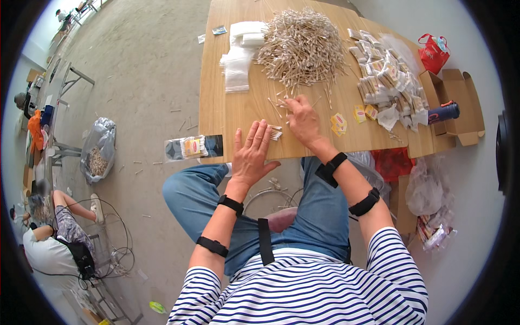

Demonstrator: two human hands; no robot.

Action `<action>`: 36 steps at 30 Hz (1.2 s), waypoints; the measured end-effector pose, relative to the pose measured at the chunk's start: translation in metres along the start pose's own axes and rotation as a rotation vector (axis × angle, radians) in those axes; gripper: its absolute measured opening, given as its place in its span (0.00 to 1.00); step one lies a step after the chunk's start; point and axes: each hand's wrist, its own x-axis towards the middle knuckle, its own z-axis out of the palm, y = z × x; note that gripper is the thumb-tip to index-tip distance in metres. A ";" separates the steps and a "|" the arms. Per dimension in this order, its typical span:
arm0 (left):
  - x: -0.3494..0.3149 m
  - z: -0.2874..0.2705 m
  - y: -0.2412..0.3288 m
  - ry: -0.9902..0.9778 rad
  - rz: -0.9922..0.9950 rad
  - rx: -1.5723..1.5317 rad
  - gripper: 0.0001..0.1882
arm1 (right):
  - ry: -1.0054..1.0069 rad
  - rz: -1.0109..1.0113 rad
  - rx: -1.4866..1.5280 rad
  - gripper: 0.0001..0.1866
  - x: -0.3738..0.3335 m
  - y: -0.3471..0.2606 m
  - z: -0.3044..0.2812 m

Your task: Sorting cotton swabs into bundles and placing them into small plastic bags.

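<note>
My left hand (252, 154) lies flat near the front edge of the wooden table (319, 143), its fingers stretched out. A small row of cotton swabs (275, 132) sticks out beside its fingertips; the rest of the row is hidden under the hand. My right hand (304, 122) is just to the right, thumb and fingers pinched together on loose cotton swabs (282, 101); how many it holds is hidden. Beyond both hands rises a big heap of cotton swabs (300, 46). Left of my left hand, a packed bag of swabs (193, 147) rests on a dark pad at the corner.
Clear plastic bags (237, 67) lie stacked left of the heap. Small yellow cards (338, 124) sit right of my right hand. Filled swab packets (387, 81) pile at the right, near a dark blue bottle (443, 112) and a cardboard box (460, 103). Another person (57, 254) sits at far left.
</note>
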 end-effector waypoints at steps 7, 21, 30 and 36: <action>0.003 -0.001 0.003 -0.002 0.011 0.009 0.59 | 0.026 0.126 -0.358 0.05 0.025 0.032 0.005; 0.002 0.002 0.001 0.021 0.014 -0.027 0.58 | -0.060 0.064 -0.203 0.04 -0.005 -0.013 0.025; 0.003 0.002 0.002 0.014 0.007 -0.033 0.59 | 0.045 0.165 -0.264 0.03 0.023 0.008 0.022; -0.001 0.002 -0.001 0.010 -0.007 -0.018 0.60 | 0.143 0.186 -0.136 0.04 0.049 0.020 0.014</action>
